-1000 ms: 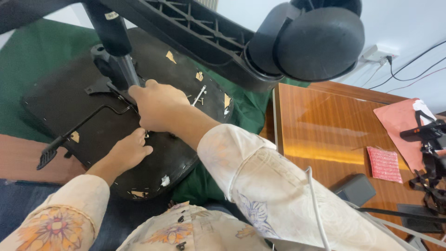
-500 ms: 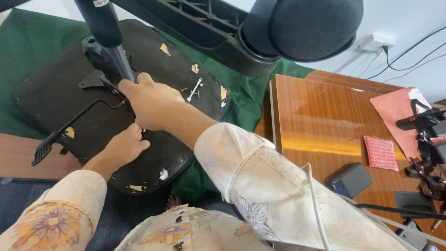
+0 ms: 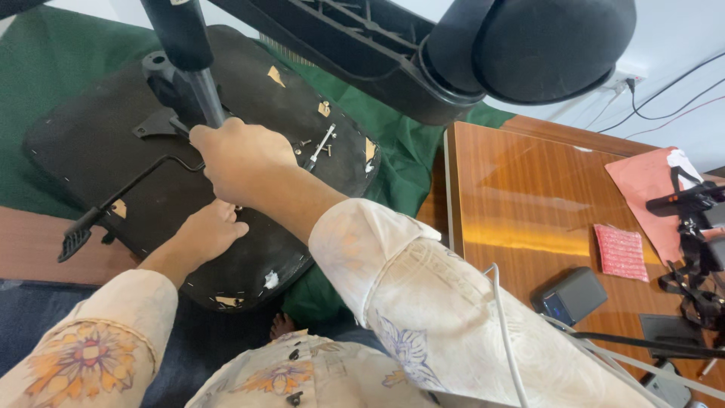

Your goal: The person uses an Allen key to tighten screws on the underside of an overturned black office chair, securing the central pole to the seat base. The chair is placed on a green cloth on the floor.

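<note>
A black office chair seat (image 3: 91, 143) lies upside down on a green cloth (image 3: 45, 60). Its gas column (image 3: 189, 53) rises to the chair base (image 3: 355, 53), which carries a caster wheel (image 3: 551, 45). My right hand (image 3: 242, 159) is a closed fist at the foot of the column, on the seat mechanism where the black lever (image 3: 113, 204) ends. What the fist grips is hidden. My left hand (image 3: 208, 234) rests on the seat underside just below the right wrist, its fingers curled. A metal key tool (image 3: 321, 147) lies on the seat beside the right hand.
A polished wooden table (image 3: 529, 196) stands to the right. It holds a red pouch (image 3: 621, 251), a small grey device (image 3: 572, 295), pink paper (image 3: 642, 181) and a black camera rig (image 3: 698, 227). Cables (image 3: 664, 91) run along the wall.
Both hands stay where they were on the seat underside. Only the view has shifted a little, so the chair and table sit slightly differently in frame.
</note>
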